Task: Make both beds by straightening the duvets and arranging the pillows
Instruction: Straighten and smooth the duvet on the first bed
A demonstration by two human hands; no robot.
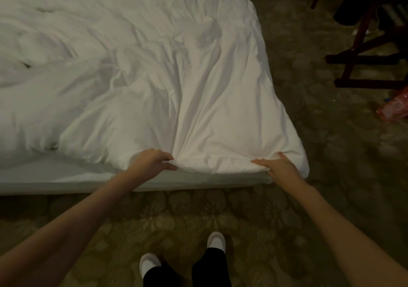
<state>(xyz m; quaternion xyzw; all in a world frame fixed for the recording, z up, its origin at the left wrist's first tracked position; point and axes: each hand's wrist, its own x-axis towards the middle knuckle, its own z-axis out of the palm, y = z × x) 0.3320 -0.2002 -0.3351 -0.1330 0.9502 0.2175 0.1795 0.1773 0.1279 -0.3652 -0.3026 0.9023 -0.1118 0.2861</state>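
I see my left hand [154, 161] bunching the soft white duvet [176, 77] at the bed's foot edge, my right hand [277, 165] pinching its plump corner. Deep creases fan from both grips across the mattress [55, 176], above patterned carpet [198, 216].

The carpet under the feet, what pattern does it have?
Big pale flower shapes on a brownish-green carpet, seen in the head view.

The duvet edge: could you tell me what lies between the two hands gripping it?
In the head view, only bunched duvet hem runs between the left hand and the right hand.
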